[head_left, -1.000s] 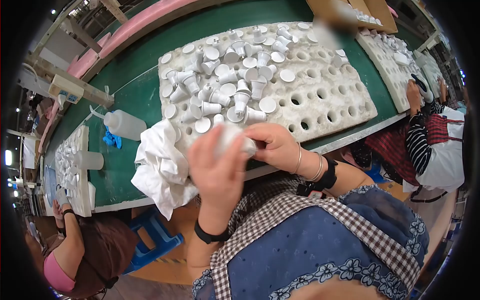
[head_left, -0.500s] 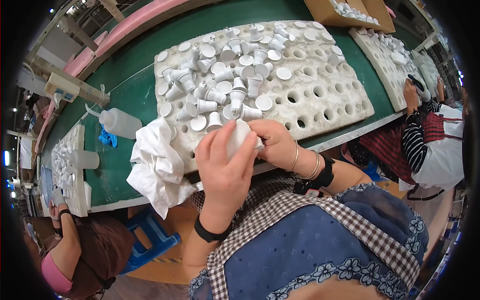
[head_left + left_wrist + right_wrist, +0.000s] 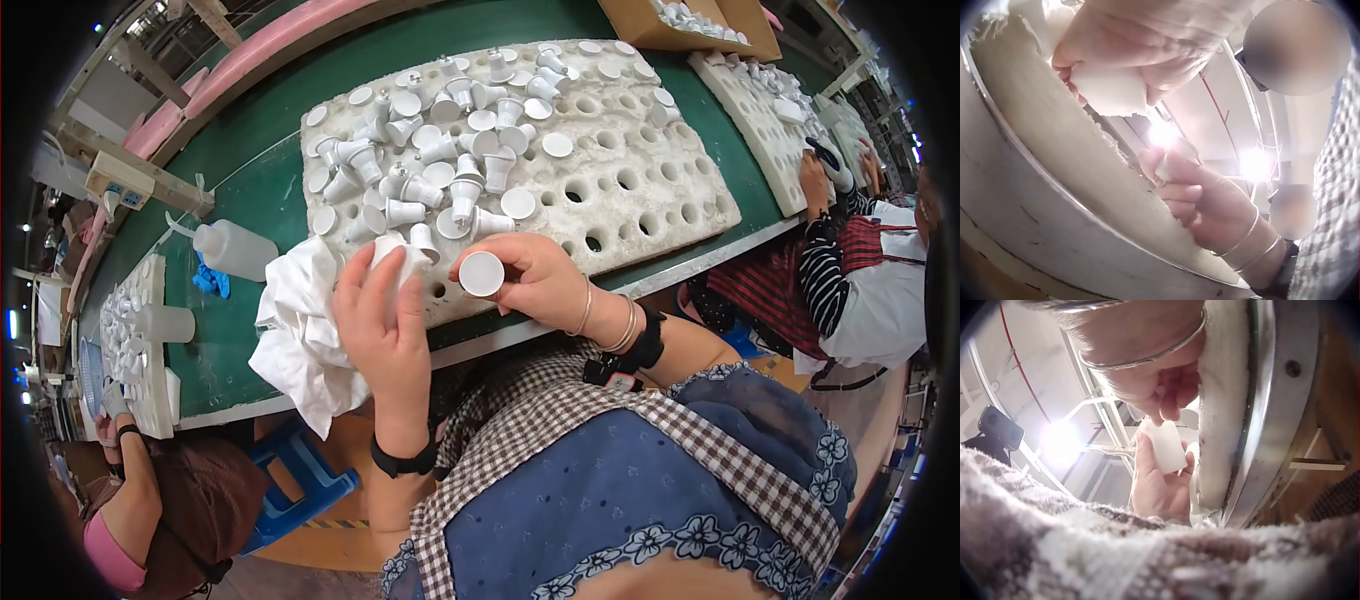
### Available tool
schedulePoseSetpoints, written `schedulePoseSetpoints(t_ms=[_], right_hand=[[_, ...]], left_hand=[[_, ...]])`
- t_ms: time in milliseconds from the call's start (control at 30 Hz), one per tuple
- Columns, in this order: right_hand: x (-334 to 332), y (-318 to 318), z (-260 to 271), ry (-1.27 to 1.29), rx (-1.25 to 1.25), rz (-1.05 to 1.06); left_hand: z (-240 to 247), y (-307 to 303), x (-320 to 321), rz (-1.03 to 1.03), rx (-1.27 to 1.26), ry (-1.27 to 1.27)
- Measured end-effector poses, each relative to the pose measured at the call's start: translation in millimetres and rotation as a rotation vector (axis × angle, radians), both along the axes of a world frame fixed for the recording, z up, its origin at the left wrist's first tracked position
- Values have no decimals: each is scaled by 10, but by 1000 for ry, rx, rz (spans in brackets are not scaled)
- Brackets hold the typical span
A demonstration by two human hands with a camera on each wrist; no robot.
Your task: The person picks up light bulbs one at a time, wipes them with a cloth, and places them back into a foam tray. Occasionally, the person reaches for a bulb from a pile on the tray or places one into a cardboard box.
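Note:
My right hand [image 3: 535, 285] pinches a white cup-shaped part [image 3: 481, 274] by its sides, its flat round face turned up toward the head camera. In my left hand [image 3: 385, 330] is a white block [image 3: 1110, 87], sponge-like with a ragged edge, held between fingers and thumb. The right wrist view shows the block just beyond the right fingertips. Both hands are over the near edge of a white foam board [image 3: 565, 178] with rows of holes. Many similar white parts [image 3: 437, 148] lie heaped on it; others sit in holes, round faces up.
A crumpled white cloth [image 3: 300, 330] hangs over the table edge beside the left hand. Farther left are a squeeze bottle [image 3: 235, 248] and a blue crumpled item [image 3: 211, 280]. A cardboard box [image 3: 640, 28] stands behind the board. People work at boards on both sides.
The hands were together with the block over the part. Now the left hand has drawn away to the left with the block, and the part's round face shows in the right hand.

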State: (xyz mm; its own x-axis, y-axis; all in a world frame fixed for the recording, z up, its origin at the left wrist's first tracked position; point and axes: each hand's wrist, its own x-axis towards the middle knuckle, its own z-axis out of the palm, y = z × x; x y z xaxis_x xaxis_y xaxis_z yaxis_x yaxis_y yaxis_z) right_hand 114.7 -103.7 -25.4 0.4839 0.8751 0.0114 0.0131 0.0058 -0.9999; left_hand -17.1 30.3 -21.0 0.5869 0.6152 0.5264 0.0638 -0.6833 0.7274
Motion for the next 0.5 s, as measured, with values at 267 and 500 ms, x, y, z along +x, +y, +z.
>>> schedulePoseSetpoints(t_ms=[267, 500], right_hand=[[45, -3, -126, -393, 125, -36], [-5, -12, -27, -66, 3, -7]], left_hand=[[126, -125, 127, -216, 437, 128], [5, 92, -28, 49, 199, 57]])
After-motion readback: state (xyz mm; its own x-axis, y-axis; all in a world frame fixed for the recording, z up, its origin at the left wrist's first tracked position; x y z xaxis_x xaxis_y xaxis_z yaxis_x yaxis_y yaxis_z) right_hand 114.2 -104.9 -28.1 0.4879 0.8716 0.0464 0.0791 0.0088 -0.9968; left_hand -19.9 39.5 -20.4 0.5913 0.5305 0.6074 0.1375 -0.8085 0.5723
